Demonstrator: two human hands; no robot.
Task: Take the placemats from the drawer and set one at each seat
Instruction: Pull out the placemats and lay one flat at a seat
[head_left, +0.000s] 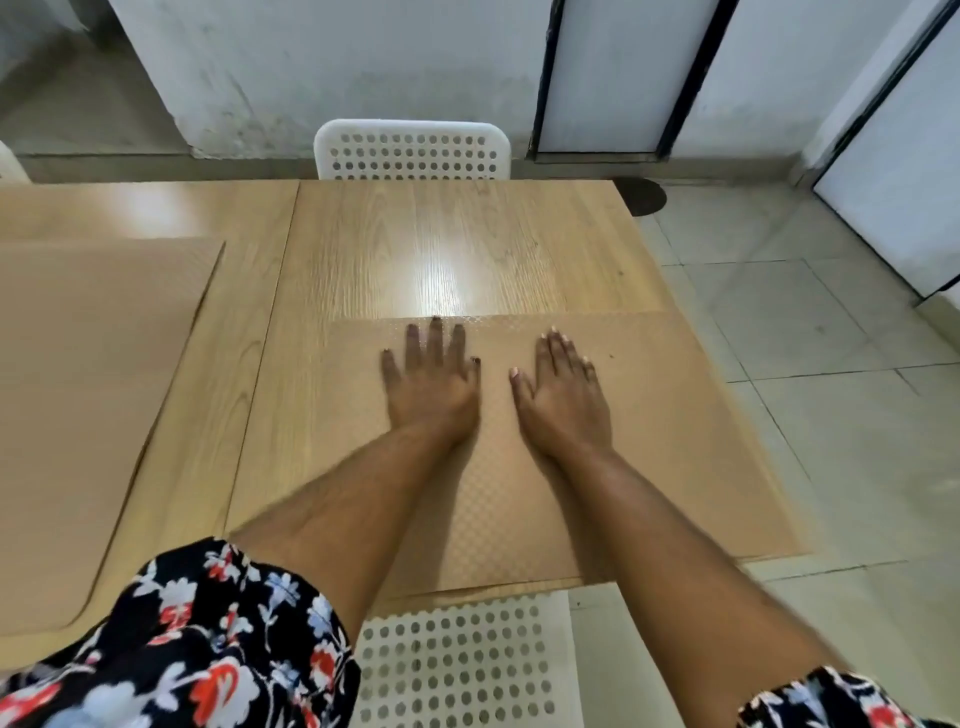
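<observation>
Placemat (649, 441) lying flat at the near right seat, and we're seeing its right edge hanging over the table (441, 244) side. Left hand (434, 384) and right hand (563, 400) are pressing down on it, palms flat, fingers spread, gripping nothing, a little apart. A second placemat (88, 415) is running off the left edge. We're catching only the backrest of the far white chair (413, 150); floral sleeves (208, 649) are blurring below.
</observation>
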